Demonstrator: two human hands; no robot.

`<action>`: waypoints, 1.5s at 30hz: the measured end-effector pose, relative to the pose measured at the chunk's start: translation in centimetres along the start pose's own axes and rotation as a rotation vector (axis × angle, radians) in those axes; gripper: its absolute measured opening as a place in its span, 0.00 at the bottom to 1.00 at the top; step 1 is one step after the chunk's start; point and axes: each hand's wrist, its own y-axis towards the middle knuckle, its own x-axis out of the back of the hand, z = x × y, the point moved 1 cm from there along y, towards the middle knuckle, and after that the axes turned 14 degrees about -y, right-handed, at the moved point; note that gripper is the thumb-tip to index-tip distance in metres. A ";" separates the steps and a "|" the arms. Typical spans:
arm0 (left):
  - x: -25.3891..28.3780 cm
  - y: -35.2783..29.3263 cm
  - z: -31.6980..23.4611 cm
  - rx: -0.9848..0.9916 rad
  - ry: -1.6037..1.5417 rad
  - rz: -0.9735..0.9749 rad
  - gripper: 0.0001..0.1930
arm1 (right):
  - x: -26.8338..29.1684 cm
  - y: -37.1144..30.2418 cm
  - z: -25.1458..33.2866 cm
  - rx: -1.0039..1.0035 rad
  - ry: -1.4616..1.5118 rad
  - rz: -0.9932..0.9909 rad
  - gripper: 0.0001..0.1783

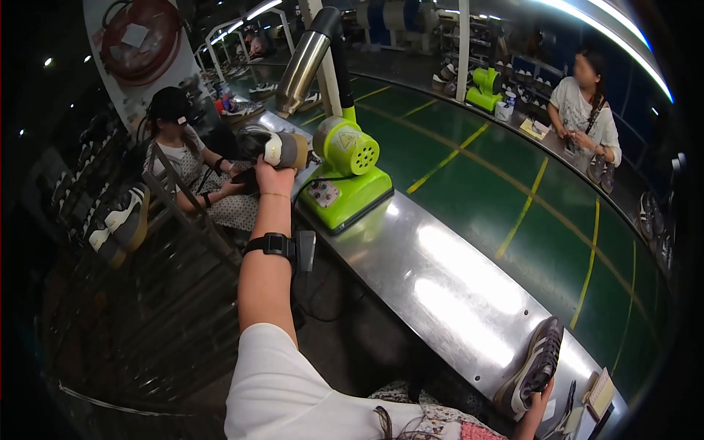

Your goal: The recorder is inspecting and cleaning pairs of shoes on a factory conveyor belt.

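Observation:
My left arm reaches far forward, and my left hand (276,177) is closed on a grey and white sneaker (299,151) with a tan sole, seen from its heel end. This sneaker is held below the metal nozzle (299,77) of a bright green hot-air blower (352,150), in front of its base. At the lower right, my right hand (539,405) grips the heel end of a second sneaker (534,367), dark grey-brown with pale stripes and dark laces. That one is at the metal bench, toe pointing away from me. Some fingers of both hands are hidden behind the shoes.
A shiny metal bench (433,257) runs diagonally beside a green conveyor belt (469,191) with yellow lines. One person (187,147) sits at the left beyond a rack holding shoes (121,220); another (587,110) works across the belt. A notepad (600,392) lies at the lower right.

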 end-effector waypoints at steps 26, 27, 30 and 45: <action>10.4 -32.3 17.4 1.188 -0.162 -0.028 0.35 | -0.4 0.2 -0.3 -0.140 0.542 0.200 0.30; 10.6 -33.2 18.8 1.331 -0.150 -0.020 0.29 | -0.5 0.0 -0.6 -0.159 0.636 0.234 0.29; 11.5 -35.4 22.5 1.533 -0.017 -0.024 0.21 | -1.5 -1.3 1.2 -0.102 0.874 0.337 0.34; 12.0 -40.9 28.5 1.690 0.008 -0.067 0.30 | 0.3 -1.5 1.3 0.158 0.655 0.148 0.35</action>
